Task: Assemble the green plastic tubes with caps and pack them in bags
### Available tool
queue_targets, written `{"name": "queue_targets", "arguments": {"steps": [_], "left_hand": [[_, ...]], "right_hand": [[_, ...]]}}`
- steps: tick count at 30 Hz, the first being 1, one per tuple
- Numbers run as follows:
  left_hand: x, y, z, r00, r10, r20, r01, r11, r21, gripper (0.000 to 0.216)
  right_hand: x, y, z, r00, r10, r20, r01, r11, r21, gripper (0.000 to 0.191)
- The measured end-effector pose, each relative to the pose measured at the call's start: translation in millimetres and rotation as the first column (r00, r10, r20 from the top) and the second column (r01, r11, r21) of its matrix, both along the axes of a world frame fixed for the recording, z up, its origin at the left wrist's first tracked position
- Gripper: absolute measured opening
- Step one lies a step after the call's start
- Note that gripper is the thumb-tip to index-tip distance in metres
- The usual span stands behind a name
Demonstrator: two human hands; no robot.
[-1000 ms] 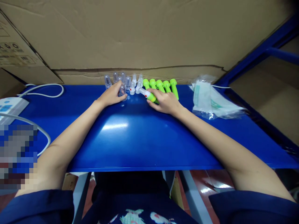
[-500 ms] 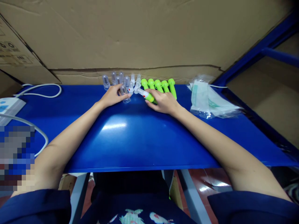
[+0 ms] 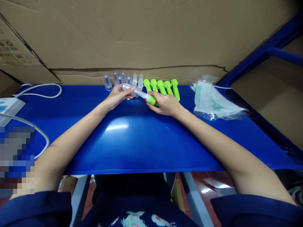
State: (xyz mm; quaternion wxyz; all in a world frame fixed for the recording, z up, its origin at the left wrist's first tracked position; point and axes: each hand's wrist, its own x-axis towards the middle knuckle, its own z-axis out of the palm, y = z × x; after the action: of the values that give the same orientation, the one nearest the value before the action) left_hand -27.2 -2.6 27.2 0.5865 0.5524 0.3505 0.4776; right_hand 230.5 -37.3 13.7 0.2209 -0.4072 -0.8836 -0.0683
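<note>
My left hand (image 3: 117,97) is closed around a clear plastic tube cap (image 3: 127,86), tilted on its side toward the right. My right hand (image 3: 165,103) grips a bright green handle (image 3: 151,100) topped by a white translucent tip with a red dot. The tip points left and meets the clear cap; how far it sits inside I cannot tell. Behind my left hand stand several more clear caps (image 3: 107,82). White translucent tips (image 3: 140,81) are grouped just beyond the joined pieces. A row of several green handles (image 3: 161,86) lies behind my right hand.
Plastic bags with green print (image 3: 205,97) lie on the blue table (image 3: 142,142) at the right. A white power strip (image 3: 11,107) and its cable (image 3: 47,85) are at the left. Cardboard (image 3: 137,34) walls off the back.
My left hand has lifted the clear cap off the table and tipped it from upright to lying toward the right, against the white tip. My right hand stays nearly still.
</note>
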Motion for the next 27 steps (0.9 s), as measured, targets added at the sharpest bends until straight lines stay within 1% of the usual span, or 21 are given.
{"name": "queue_targets", "arguments": {"steps": [3, 5, 7, 10, 12, 14, 16, 18, 20, 21, 24, 25, 27], "left_hand": [[5.6, -8.5, 0.9, 0.994, -0.075, -0.075, 0.077, 0.996, 0.033, 0.063], [7.6, -11.3, 0.5, 0.981, -0.083, -0.174, 0.101, 0.990, 0.100, 0.061], [8.3, -12.3, 0.0, 0.960, -0.068, -0.272, 0.125, 0.973, 0.196, 0.056], [8.8, -12.7, -0.2, 0.922, -0.076, -0.379, 0.209, 0.923, 0.324, 0.050], [9.6, -13.6, 0.3, 0.893, -0.087, -0.441, 0.275, 0.882, 0.383, 0.047], [10.9, -15.3, 1.2, 0.868, -0.070, -0.491, 0.315, 0.843, 0.436, 0.042], [12.8, -18.0, 2.3, 0.843, -0.021, -0.538, 0.337, 0.799, 0.498, 0.038], [15.0, -21.9, 2.9, 0.804, 0.065, -0.592, 0.361, 0.737, 0.571, 0.033], [17.7, -27.5, 2.9, 0.731, 0.169, -0.661, 0.394, 0.686, 0.611, 0.033], [19.2, -30.6, 2.7, 0.681, 0.215, -0.700, 0.411, 0.679, 0.608, 0.036], [23.1, -39.0, 3.5, 0.532, 0.315, -0.786, 0.423, 0.705, 0.569, 0.045], [23.8, -40.7, 4.5, 0.498, 0.336, -0.799, 0.424, 0.709, 0.563, 0.045], [23.1, -41.3, 8.5, 0.463, 0.370, -0.805, 0.425, 0.705, 0.568, 0.044]], "right_hand": [[-0.7, -1.3, 1.1, 1.000, -0.026, 0.015, 0.027, 1.000, -0.014, 0.057], [-1.6, -2.6, 2.0, 0.999, -0.048, 0.023, 0.048, 0.998, -0.032, 0.063], [-2.9, -4.2, 2.8, 0.998, -0.057, 0.030, 0.058, 0.997, -0.057, 0.068], [-5.2, -5.7, 2.9, 0.998, -0.045, 0.036, 0.048, 0.995, -0.085, 0.071], [-6.1, -5.3, 2.5, 0.999, -0.033, 0.034, 0.036, 0.996, -0.087, 0.073], [-6.1, -3.9, 1.8, 1.000, -0.024, 0.016, 0.025, 0.996, -0.083, 0.077], [-5.8, -2.4, 1.0, 1.000, -0.010, -0.016, 0.009, 0.997, -0.080, 0.083], [-6.2, -2.2, 0.5, 0.999, -0.003, -0.047, -0.001, 0.997, -0.078, 0.087], [-7.9, -3.9, 0.6, 0.998, -0.003, -0.068, -0.002, 0.997, -0.075, 0.085], [-9.3, -5.5, 1.1, 0.997, -0.004, -0.074, -0.001, 0.997, -0.071, 0.082], [-14.6, -11.4, 4.2, 0.997, 0.001, -0.076, -0.005, 0.999, -0.048, 0.072], [-16.4, -13.1, 5.7, 0.997, 0.004, -0.074, -0.007, 0.999, -0.037, 0.071], [-19.0, -15.2, 8.7, 0.997, 0.010, -0.072, -0.011, 1.000, -0.011, 0.070]]}}
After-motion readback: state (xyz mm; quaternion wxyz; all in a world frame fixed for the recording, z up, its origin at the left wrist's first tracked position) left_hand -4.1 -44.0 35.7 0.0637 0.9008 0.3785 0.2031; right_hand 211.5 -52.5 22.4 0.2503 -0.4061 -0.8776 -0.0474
